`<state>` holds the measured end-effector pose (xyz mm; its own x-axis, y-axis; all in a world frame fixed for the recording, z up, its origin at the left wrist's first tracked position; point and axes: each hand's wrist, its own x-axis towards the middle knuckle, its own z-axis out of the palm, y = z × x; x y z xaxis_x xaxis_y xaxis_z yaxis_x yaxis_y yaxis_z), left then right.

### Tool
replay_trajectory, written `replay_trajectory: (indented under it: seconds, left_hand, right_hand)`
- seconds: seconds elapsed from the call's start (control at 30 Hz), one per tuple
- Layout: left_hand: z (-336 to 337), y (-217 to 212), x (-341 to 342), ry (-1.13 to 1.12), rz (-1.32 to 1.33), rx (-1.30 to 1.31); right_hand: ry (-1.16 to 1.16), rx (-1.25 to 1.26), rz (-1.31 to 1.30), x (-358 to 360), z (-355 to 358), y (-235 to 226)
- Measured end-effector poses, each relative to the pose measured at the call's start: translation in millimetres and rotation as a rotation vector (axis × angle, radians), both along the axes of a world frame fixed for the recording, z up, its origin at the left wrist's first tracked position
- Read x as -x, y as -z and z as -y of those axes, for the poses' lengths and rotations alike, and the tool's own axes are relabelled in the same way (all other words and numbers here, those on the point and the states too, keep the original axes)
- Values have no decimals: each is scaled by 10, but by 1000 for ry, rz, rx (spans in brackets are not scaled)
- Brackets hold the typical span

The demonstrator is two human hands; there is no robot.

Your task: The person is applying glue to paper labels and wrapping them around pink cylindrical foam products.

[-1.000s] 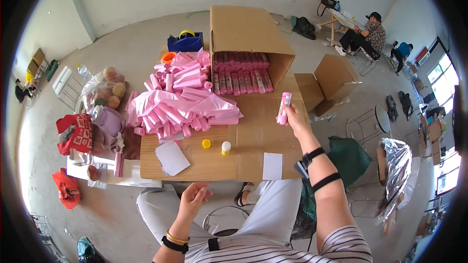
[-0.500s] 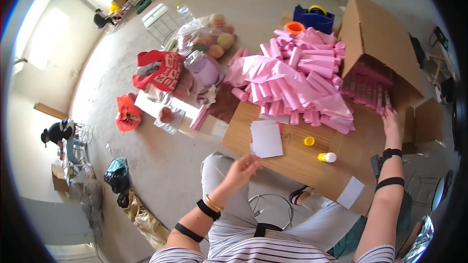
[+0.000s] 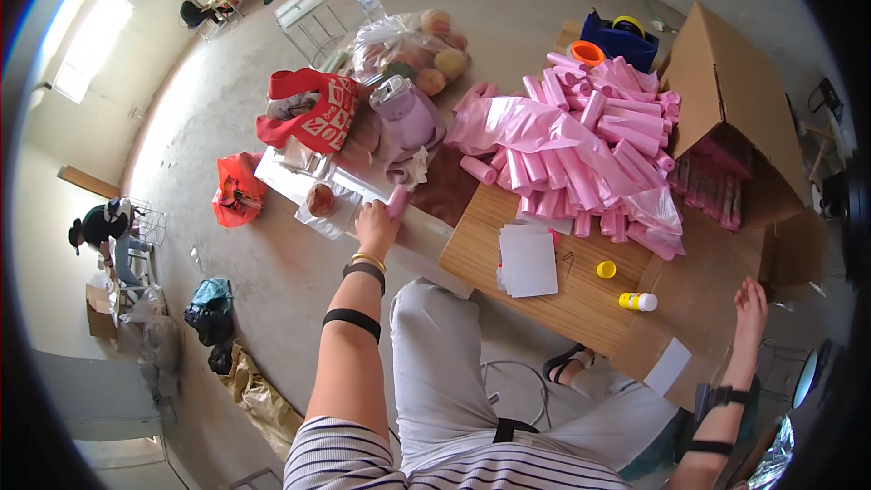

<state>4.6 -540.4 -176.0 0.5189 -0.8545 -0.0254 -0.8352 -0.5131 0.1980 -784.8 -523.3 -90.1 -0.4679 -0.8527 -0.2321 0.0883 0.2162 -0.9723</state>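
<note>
My left hand (image 3: pixel 376 229) reaches out to the bench at the left, its fingers closed on a roll of pink plastic bags (image 3: pixel 397 201). The underside of that grip is hidden. My right hand (image 3: pixel 750 313) hovers by the right edge of the wooden table (image 3: pixel 581 313), fingers loosely apart and holding nothing. A large heap of pink bag rolls (image 3: pixel 567 150) covers the far part of the table. More pink rolls (image 3: pixel 712 191) stand in the open cardboard box (image 3: pixel 753 113). Nearer me lie a stack of white cards (image 3: pixel 529 259), a glue bottle (image 3: pixel 638 301) and its yellow cap (image 3: pixel 606 269).
Around the left hand are a wrapped fruit (image 3: pixel 320 200), a red tote bag (image 3: pixel 308 113), a lilac bottle (image 3: pixel 406 113) and a bag of fruit (image 3: pixel 413 50). A blue tape dispenser (image 3: pixel 621 41) stands behind the heap. Two people sit farther off at the left.
My left hand has moved from beside the white cards, far and left, onto the lone pink roll. My right hand has come back from the rolls in the cardboard box, toward me.
</note>
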Motion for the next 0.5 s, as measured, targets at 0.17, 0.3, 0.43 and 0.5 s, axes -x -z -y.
replay_trajectory:
  seconds: [0.17,0.3,0.43,0.5]
  left_hand:
    - [-346,-9,-87,-111,-815,254]
    - [-751,-1055,933,188,-1345,295]
    - [-1329,-1911,1733,371,-1568,79]
    - [-1567,-2140,1997,447,-1630,-22]
  right_hand:
    - [-120,59,-157,-905,-652,-786]
    - [-316,71,-248,-2358,-957,-1291]
    - [-774,318,-253,-3206,-940,-1315]
    - [-878,470,-196,-3516,-975,-1549]
